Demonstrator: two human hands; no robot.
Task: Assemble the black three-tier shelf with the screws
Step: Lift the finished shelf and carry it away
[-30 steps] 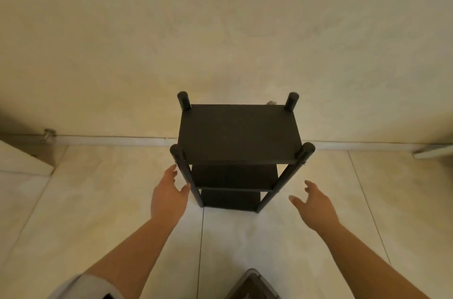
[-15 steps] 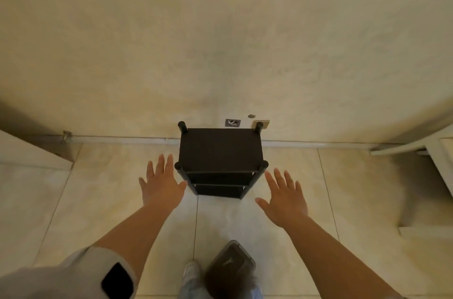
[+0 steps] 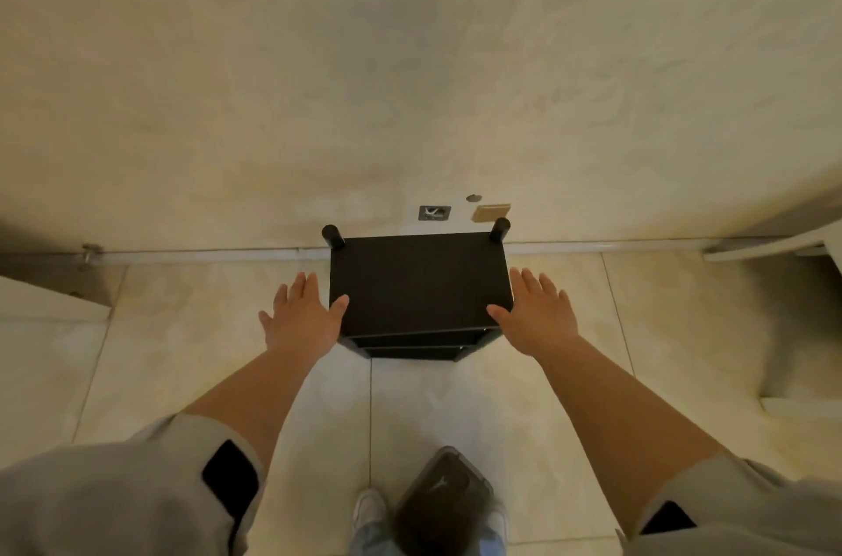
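the black three-tier shelf (image 3: 419,282) stands upright on the tiled floor (image 3: 191,355) close to the wall (image 3: 410,77). the left hand (image 3: 303,318) and right hand (image 3: 540,318) are spread flat on either side of its top board, thumbs over the near corners; whether they touch it is unclear.

wall (image 3: 410,77) close behind shelf (image 3: 419,282), bare floor (image 3: 182,327) both sides

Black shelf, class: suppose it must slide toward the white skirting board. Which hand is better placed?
Neither clearly: left hand and right hand flank the shelf evenly, fingers straight. Use both.
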